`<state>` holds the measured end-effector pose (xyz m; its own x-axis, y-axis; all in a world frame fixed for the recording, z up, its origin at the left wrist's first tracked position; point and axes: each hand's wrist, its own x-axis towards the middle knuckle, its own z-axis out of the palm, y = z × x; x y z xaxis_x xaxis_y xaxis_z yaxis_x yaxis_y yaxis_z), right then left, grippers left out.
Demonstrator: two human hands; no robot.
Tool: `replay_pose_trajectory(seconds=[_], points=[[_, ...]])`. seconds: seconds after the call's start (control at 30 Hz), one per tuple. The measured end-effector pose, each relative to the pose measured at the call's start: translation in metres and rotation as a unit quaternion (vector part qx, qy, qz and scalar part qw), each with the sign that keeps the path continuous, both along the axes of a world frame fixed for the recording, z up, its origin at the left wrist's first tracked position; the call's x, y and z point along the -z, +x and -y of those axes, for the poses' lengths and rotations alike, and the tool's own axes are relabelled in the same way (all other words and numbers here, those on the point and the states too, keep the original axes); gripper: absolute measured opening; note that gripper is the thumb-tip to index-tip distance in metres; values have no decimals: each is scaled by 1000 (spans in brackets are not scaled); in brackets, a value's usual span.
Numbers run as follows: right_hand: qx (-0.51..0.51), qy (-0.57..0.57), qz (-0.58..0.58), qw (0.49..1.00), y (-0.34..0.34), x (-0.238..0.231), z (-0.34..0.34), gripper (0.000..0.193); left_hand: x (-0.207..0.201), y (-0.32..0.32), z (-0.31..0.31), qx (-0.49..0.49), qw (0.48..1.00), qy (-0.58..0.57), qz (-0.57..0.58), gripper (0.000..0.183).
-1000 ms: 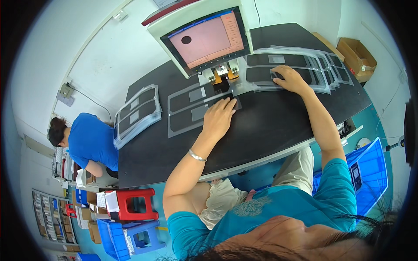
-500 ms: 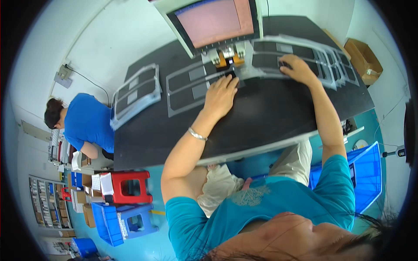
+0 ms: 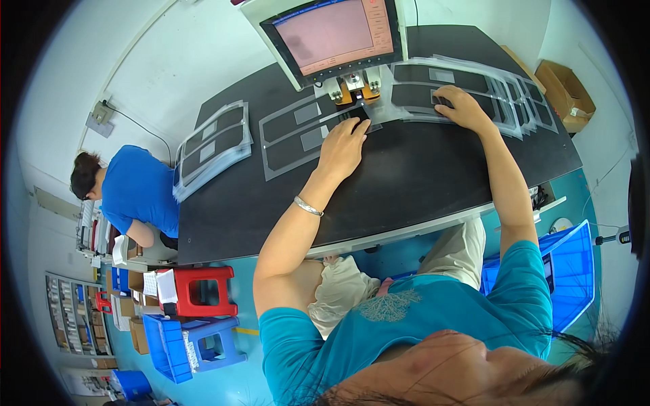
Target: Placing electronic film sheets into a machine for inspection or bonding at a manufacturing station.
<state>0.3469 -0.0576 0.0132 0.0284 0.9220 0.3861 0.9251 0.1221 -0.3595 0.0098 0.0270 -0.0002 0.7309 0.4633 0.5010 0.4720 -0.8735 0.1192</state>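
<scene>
A thin clear film sheet with rounded frames and small pale rectangles lies on the black table, its right end under the machine head. My left hand rests on that end, palm down with fingers stretched, just in front of the head. On the right, my right hand lies on a similar clear sheet, fingers lightly bent and thumb apart. This sheet is the leftmost of several overlapping ones. Above the head sits a monitor with a pinkish picture and a dark smudge at its lower left.
A stack of clear sheets sits at the left end of the table. Beyond it a person in blue bends away. A cardboard box stands behind right; a blue crate, red stool and blue stool are below.
A dark smudge has come up on the monitor picture. The left sheet has shifted very slightly to the right under my left hand; my right hand stays nearly still.
</scene>
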Motion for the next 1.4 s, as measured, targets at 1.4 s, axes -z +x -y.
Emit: replay_pose_trajectory(seconds=[1.4], points=[[-463,483,-147,728,-110,-192,175,62,-4,-15,-1,11,999,-46,-6,33]])
